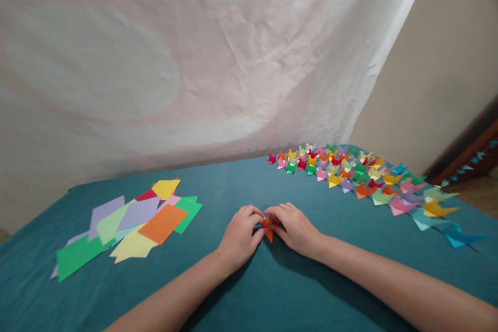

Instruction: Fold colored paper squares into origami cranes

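A small folded piece of orange paper lies on the teal tablecloth near the middle. My left hand and my right hand meet over it, fingers curled and pinching it from both sides. Most of the paper is hidden by my fingertips; only an orange point shows below them.
Several loose coloured paper sheets lie spread at the left. Rows of small folded paper birds in many colours run along the right side toward the table edge. A white cloth hangs behind the table.
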Available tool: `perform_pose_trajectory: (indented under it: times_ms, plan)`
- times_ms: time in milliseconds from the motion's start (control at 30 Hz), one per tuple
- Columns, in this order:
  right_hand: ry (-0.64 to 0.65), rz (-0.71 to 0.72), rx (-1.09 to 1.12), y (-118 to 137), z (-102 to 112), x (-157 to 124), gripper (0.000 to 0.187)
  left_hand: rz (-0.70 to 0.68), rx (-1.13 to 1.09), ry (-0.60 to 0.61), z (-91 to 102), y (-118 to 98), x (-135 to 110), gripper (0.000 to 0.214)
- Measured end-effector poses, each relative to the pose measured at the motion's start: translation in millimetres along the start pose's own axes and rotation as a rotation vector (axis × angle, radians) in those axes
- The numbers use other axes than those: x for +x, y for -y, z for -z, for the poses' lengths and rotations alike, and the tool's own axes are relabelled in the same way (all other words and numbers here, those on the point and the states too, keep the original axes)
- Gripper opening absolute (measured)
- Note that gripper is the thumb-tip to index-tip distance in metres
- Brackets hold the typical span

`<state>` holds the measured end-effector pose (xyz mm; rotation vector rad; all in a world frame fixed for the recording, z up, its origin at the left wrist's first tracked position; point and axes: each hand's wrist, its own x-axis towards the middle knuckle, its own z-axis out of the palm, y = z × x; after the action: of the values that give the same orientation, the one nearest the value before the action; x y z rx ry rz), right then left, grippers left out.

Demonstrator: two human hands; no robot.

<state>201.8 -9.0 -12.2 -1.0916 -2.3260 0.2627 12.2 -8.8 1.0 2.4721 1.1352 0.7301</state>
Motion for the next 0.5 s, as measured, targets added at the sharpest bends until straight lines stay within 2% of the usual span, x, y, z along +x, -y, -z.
perform_pose_trajectory:
  times_ms: [100, 200, 367, 500]
  plan:
    - [-0.022, 0.004, 0.019, -7, -1, 7, 0.025, -0.001, 0.028, 0.016, 1.9, 4, 10, 0.006]
    - [-0.054, -0.052, 0.096, -17, -6, 13, 0.029, 0.048, 0.009, -0.009, 0.9, 13, 19, 0.008]
    - [-0.054, -0.136, 0.276, -27, -17, 15, 0.033, 0.084, -0.050, -0.028, -3.8, 23, 21, 0.007]
    - [-0.050, -0.134, 0.211, -25, -18, 15, 0.027, 0.077, -0.038, -0.031, -5.5, 24, 20, 0.007]
